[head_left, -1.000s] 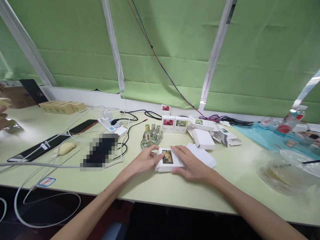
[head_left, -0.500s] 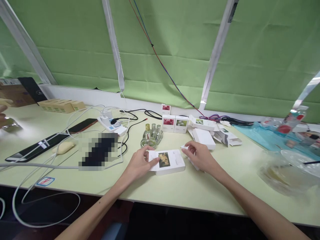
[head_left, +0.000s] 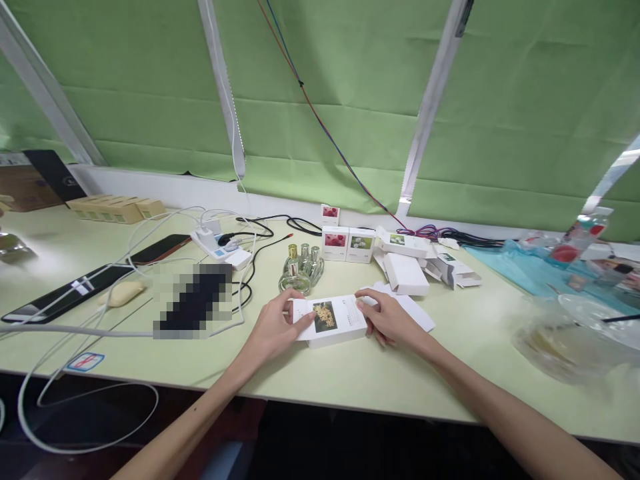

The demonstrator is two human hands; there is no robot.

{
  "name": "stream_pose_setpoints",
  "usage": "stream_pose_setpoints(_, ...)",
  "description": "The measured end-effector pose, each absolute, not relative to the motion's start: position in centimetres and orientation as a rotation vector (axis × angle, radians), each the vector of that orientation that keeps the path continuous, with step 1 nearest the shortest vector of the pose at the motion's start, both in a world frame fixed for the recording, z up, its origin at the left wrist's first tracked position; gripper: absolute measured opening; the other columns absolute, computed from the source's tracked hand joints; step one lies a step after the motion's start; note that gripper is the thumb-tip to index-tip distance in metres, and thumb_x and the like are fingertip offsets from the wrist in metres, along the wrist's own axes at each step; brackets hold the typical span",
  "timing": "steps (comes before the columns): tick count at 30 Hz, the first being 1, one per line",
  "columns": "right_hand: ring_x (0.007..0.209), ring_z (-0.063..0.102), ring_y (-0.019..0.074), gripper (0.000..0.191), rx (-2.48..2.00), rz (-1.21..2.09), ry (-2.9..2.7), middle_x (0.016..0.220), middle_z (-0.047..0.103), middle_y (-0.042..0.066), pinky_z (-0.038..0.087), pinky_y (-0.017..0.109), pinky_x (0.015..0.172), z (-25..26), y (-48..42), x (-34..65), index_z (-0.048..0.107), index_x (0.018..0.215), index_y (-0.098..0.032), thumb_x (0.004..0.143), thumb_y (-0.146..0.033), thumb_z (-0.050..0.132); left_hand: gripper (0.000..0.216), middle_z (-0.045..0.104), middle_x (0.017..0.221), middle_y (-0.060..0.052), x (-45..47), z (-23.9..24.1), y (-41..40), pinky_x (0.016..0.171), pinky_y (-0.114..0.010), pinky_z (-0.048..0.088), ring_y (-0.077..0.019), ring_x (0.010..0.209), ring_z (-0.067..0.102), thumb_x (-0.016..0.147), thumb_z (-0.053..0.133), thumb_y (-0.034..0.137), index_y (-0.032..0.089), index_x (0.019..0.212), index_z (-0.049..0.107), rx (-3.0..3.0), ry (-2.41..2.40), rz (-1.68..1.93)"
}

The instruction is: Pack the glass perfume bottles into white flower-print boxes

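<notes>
A small white box with a yellow flower picture lies on the pale green table in front of me. My left hand pinches its left end, thumb on top. My right hand grips its right end with curled fingers. Just behind the box stand three small glass bottles with gold caps. A flat white sheet of card lies under and behind my right hand.
More white flower boxes and folded cartons sit behind. Phones, a power strip and white cables crowd the left. Clear plastic bags and a blue bag lie right. Tan boxes stand far left.
My right hand left the box top, reached to the card behind, then came back to grip the box's right end. The left hand stayed on the left end.
</notes>
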State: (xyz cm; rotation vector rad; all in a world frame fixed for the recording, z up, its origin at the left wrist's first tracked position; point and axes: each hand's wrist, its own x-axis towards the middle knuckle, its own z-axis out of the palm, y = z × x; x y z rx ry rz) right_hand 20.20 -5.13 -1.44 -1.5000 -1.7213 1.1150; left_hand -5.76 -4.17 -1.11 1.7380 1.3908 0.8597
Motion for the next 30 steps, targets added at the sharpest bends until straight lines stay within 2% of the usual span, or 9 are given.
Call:
stream_pose_setpoints(11,0.027,0.044,0.0097,0.035,-1.564,1.007,-1.775,0.059,0.062,-0.005,0.032,0.021,0.029,-1.3,-5.6,19.8,0.054,0.129,-0.024,0.101,-0.036,0.037,0.053,0.075,0.093,-0.009,-5.9,-1.8,-4.3,0.063,-0.032,0.054,-0.0259,0.077,0.073,0.077,0.070,0.058,0.020,0.110,0.054,1.692,1.366,0.884)
stream_pose_setpoints(19,0.035,0.047,0.0121,0.039,-1.665,0.841,-1.885,0.067,0.061,-0.001,0.042,0.025,0.040,-0.6,-6.1,19.2,0.051,0.133,-0.025,0.103,-0.035,0.028,0.054,0.074,0.091,-0.009,-5.9,-1.8,-4.2,0.063,-0.032,0.053,-0.0258,0.077,0.072,0.077,0.069,0.059,0.019,0.110,0.055,1.712,1.386,0.878)
stream_pose_setpoints(25,0.036,0.048,0.0105,0.041,-1.815,0.799,-1.949,0.088,0.064,0.005,0.039,0.024,0.037,-0.3,-6.2,19.3,0.042,0.138,-0.026,0.103,-0.027,0.021,0.053,0.073,0.089,-0.007,-5.9,-1.7,-4.2,0.063,-0.031,0.051,-0.0240,0.074,0.070,0.077,0.068,0.058,0.020,0.110,0.055,1.727,1.405,0.876)
stream_pose_setpoints(27,0.044,0.054,0.0122,0.042,-1.867,0.743,-1.988,0.098,0.064,0.009,0.040,0.024,0.041,-0.4,-6.3,19.2,0.042,0.139,-0.026,0.103,-0.025,0.021,0.053,0.072,0.087,-0.007,-6.0,-1.6,-4.3,0.062,-0.030,0.050,-0.0229,0.072,0.068,0.075,0.070,0.057,0.019,0.110,0.057,1.726,1.408,0.886)
stream_pose_setpoints(30,0.076,0.067,0.0233,0.043,-1.936,0.513,-2.114,0.098,0.065,0.013,0.046,0.028,0.058,-0.5,-6.5,18.9,0.046,0.139,-0.023,0.102,-0.021,0.025,0.054,0.068,0.077,-0.003,-6.2,-1.2,-4.5,0.057,-0.028,0.046,-0.0211,0.066,0.064,0.072,0.071,0.059,0.019,0.108,0.062,1.736,1.409,0.935)
